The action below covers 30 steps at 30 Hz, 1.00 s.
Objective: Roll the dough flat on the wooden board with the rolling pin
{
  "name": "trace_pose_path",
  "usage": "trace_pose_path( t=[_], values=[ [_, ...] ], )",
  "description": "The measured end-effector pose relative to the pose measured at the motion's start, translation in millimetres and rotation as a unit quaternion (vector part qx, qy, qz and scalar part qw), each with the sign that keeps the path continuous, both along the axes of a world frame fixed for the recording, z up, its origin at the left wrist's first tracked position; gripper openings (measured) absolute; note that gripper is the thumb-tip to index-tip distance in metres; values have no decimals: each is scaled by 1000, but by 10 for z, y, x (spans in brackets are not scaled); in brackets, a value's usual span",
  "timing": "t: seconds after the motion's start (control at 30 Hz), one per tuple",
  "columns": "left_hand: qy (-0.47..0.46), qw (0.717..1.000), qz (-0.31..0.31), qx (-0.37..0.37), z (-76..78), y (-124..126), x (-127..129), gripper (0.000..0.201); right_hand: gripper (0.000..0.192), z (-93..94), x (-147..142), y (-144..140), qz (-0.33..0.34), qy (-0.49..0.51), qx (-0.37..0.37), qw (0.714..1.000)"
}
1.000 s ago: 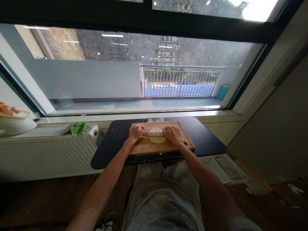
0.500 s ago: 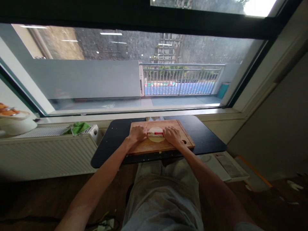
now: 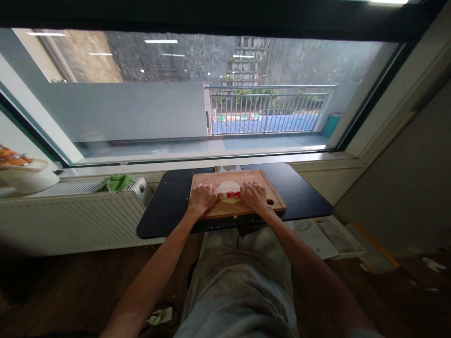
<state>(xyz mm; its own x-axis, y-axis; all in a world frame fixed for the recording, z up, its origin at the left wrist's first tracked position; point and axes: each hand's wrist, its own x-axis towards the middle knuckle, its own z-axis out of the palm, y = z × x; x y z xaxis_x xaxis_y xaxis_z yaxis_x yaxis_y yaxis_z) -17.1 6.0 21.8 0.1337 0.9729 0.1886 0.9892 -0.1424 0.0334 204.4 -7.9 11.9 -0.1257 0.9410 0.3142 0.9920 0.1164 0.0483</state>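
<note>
My left hand (image 3: 205, 196) is closed round the left end of a short rolling pin (image 3: 229, 195) that has a red and white printed band. Around its right end, my right hand (image 3: 253, 193) is closed as well. Beneath the pin lies a thin, pale, round sheet of dough (image 3: 229, 185), showing above and below it. The dough rests on a wooden cutting board (image 3: 225, 213) with a dark hole near its right front corner. My fingers cover both pin ends.
The board sits on a black table (image 3: 306, 204) with rounded corners and pale crumbs. A radiator (image 3: 81, 220) with a green cloth (image 3: 120, 182) on top stands at left, near a white pot (image 3: 28, 178). A window sill (image 3: 197, 165) runs behind the table.
The rolling pin has rolled slightly toward my body over the dough, and its band shows more red. Both hands still grip it. The view has tilted down a little.
</note>
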Motion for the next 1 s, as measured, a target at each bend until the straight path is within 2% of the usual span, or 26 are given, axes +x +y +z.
trace_pose_path(
  t=[0.37,0.63,1.0],
  values=[
    [-17,1000,-4,20,-23,-86,1,50,39,19,-17,-84,-21,10,-13,1000],
    [-35,999,20,14,-15,37,41,52,47,85,-47,5,-46,22,-28,998],
    [-43,998,44,28,-32,134,67,51,50,77,-30,136,-33,24,-29,999]
  ],
)
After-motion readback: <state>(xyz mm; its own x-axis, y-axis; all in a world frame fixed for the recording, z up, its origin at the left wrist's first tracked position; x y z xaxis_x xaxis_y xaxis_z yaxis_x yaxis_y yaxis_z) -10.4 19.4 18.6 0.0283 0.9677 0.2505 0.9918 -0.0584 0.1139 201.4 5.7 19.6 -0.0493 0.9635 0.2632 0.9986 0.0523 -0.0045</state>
